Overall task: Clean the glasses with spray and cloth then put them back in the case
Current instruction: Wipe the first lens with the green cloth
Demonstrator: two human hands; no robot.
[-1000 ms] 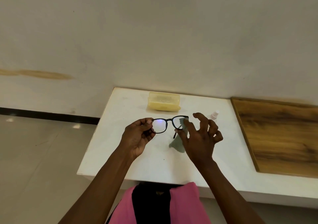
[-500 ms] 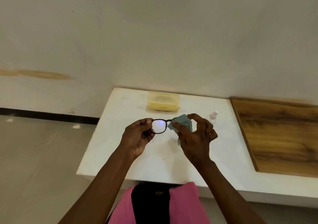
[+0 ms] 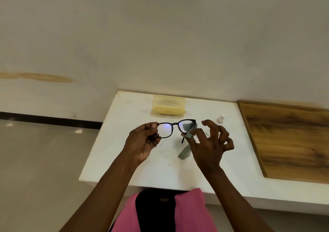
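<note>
Glasses [image 3: 175, 127]: held above the table, long axis running left to right, lenses upright and facing the person, one temple tip hanging down under the right lens.
Left hand [image 3: 143, 142]: thumb and fingers pinching the left end of the frame.
Right hand [image 3: 209, 145]: thumb and forefinger pinching the cloth [image 3: 188, 129] on the right lens, other fingers spread and curled.
Case [image 3: 168, 105]: yellow, shut, near the table's far edge, well apart from the glasses.
Spray [image 3: 220, 118]: just behind the right hand.
Table [image 3: 124, 116]: white, bare on its left side and toward the near edge.
Surroundings: wooden board [image 3: 288, 141] at right, wall behind, tiled floor at left.
</note>
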